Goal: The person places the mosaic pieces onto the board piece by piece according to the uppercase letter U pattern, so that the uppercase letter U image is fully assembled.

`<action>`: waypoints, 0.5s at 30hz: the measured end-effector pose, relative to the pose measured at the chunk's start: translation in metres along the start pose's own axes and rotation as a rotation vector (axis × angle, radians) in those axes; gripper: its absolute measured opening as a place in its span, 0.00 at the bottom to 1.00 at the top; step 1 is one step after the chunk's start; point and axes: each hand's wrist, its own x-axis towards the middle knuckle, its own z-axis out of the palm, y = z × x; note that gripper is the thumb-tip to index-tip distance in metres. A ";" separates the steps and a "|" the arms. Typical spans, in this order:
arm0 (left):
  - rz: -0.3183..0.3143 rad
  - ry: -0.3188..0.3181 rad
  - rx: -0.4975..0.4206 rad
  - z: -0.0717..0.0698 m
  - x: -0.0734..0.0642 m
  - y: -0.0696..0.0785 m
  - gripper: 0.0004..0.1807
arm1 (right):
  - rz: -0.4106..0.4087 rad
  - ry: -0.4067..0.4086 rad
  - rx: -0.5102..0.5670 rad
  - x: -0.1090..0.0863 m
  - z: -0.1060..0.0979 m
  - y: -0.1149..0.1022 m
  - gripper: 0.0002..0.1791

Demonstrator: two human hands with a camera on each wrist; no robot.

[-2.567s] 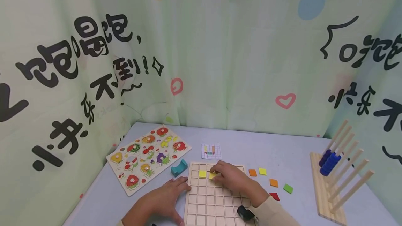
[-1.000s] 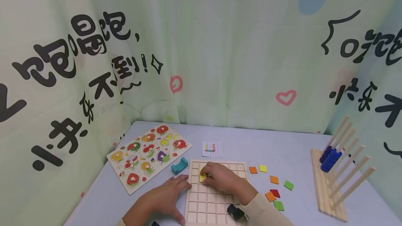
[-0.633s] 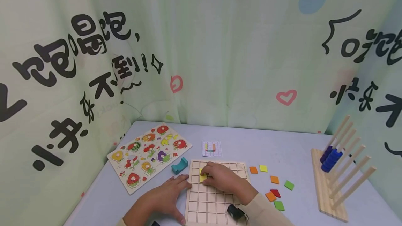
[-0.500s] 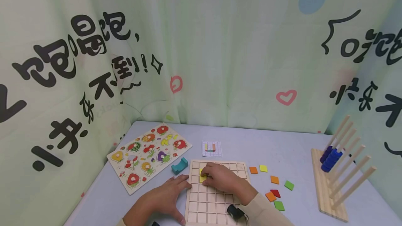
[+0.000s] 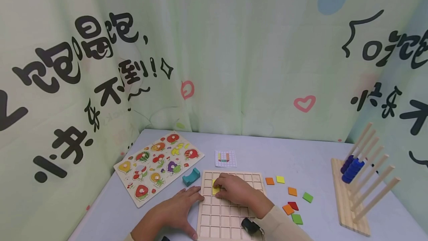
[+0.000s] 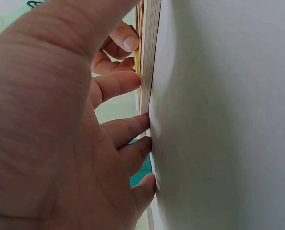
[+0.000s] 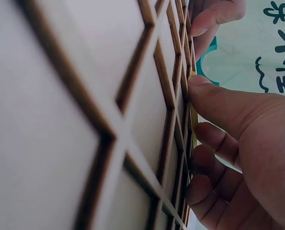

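Note:
A pale wooden grid board point(image 5: 215, 220) lies flat in front of me. Over its upper left cells, my right hand point(image 5: 235, 189) pinches a small yellow square tile point(image 5: 215, 191) between thumb and fingertips. In the right wrist view, a thin yellow edge point(image 7: 194, 112) shows between the thumb and the curled fingers, right at the grid surface. My left hand point(image 5: 178, 208) rests on the table with fingers spread, fingertips touching the board's left side. The left wrist view shows these fingers point(image 6: 128, 129) along the board's layered edge point(image 6: 149, 57). The right fingers partly hide the yellow.
A pattern card point(image 5: 225, 158) lies behind the board. To the right are loose orange, yellow, green and red tiles point(image 5: 292, 192) and a peg stand point(image 5: 347, 203) with blue rings. A fruit puzzle board point(image 5: 150, 181) and a teal curved block point(image 5: 191, 177) lie left.
My right hand has moved slightly left with the yellow tile, to the column of the other yellow tile, then stayed still. An orange and a green tile are uncovered beside its sleeve. Left hand unchanged.

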 end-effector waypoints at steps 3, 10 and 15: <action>-0.002 -0.002 -0.001 0.000 0.000 0.000 0.54 | 0.002 -0.002 0.001 0.000 0.000 0.001 0.14; -0.003 -0.005 -0.014 -0.001 0.001 0.000 0.54 | 0.002 -0.002 0.005 0.001 -0.001 0.002 0.14; 0.004 -0.016 -0.026 -0.001 0.001 -0.001 0.53 | 0.013 -0.011 0.038 0.000 0.001 0.002 0.14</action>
